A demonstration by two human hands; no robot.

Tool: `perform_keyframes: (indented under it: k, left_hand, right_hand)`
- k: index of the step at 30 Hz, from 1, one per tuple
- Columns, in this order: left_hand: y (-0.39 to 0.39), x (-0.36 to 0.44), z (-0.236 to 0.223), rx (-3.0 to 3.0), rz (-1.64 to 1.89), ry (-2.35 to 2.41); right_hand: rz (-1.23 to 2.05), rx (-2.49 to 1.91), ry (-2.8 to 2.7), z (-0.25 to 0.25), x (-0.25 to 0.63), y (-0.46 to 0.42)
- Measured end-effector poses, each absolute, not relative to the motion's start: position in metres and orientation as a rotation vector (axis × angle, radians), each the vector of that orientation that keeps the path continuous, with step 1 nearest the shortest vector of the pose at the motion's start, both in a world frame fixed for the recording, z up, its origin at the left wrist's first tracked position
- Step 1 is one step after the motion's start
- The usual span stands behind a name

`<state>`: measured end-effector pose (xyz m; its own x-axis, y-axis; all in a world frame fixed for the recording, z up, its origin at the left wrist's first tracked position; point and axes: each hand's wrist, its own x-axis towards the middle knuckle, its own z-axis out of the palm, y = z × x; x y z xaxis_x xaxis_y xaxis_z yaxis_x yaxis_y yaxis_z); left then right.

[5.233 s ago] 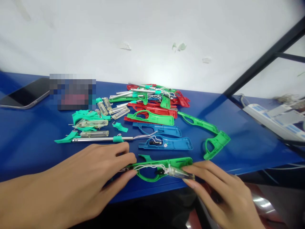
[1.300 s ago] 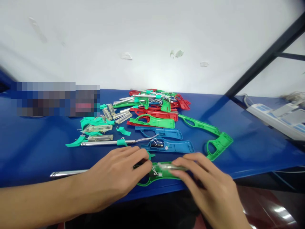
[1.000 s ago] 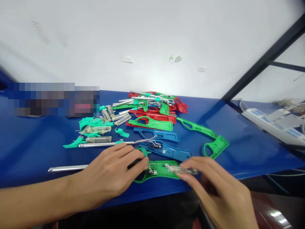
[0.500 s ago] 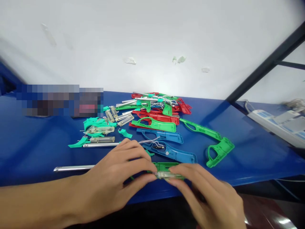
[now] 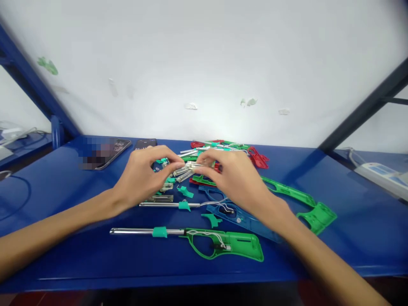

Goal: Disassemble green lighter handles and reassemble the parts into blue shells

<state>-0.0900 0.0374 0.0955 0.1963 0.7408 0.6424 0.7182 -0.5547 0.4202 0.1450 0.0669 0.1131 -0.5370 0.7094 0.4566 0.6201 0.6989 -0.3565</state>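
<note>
My right hand point(image 5: 236, 176) pinches a clear lighter fuel tank point(image 5: 192, 165) over the middle of the table. At the tank's left end, the thumb and fingertips of my left hand point(image 5: 148, 172) are pressed together on it. Nearer me lies a green lighter half-shell point(image 5: 247, 246) with white wires in it, a metal tube point(image 5: 134, 231) and a teal piece point(image 5: 160, 232) around the tube. Behind it are a second metal tube point(image 5: 170, 205), a loose teal trigger point(image 5: 212, 220) and a blue half-shell point(image 5: 250, 221), partly under my right forearm. More clear tanks point(image 5: 161, 198) lie below my left hand.
Red half-shells point(image 5: 259, 158) and other lighter parts are heaped by the wall. Green shell pieces point(image 5: 321, 216) lie to the right. Two phones point(image 5: 117, 149) rest at the back left. A white power strip point(image 5: 382, 174) lies beyond the dark right post point(image 5: 357, 110).
Both hands have moved up and away from the table's front edge, carrying the clear tank toward the pile. The green half-shell with its tube is now uncovered. The view has shifted.
</note>
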Motion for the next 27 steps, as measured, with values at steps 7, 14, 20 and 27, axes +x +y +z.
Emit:
perform_keyframes:
  k: [7, 14, 20, 27]
  left_hand:
    - [0.052, -0.123, 0.083, 2.343, 1.372, 1.638]
    - [0.054, -0.127, 0.093, 2.346, 1.287, 1.643]
    - [0.063, -0.138, 0.095, 2.385, 1.000, 1.609]
    - [0.066, -0.139, 0.090, 2.371, 0.858, 1.601]
  right_hand:
    - [0.226, -1.045, -2.320, 0.105, 0.099, 0.094]
    - [0.196, -1.133, -2.327, 0.100, 0.110, 0.090]
    - [0.104, -1.069, -2.455, 0.090, 0.113, 0.096]
    - [0.012, -1.044, -2.597, 0.073, 0.102, 0.096]
